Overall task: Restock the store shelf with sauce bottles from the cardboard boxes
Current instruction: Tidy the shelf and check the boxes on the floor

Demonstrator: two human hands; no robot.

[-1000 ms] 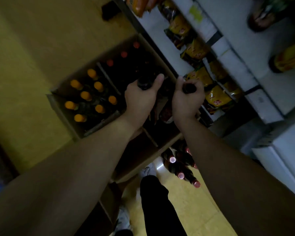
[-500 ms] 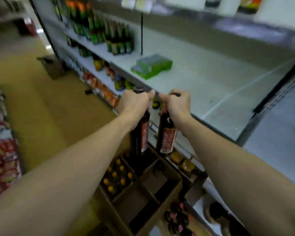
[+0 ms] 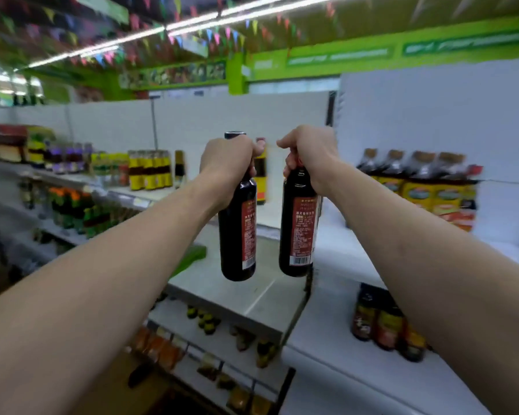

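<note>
I see bare grey shelf board (image 3: 246, 298) open right under the 2 bottles, and both hang clear of it: the left bottle (image 3: 237, 235) gripped by my left hand (image 3: 226, 163), the right bottle (image 3: 298, 229) by my right hand (image 3: 309, 157). Behind the gap between them stands 1 yellow-labelled bottle (image 3: 261, 187). A green box (image 3: 192, 256) lies on the board to the left. A dark upright (image 3: 299, 310) borders it just right of the right bottle. Yellow packs (image 3: 417, 190) crowd the right bay.
</note>
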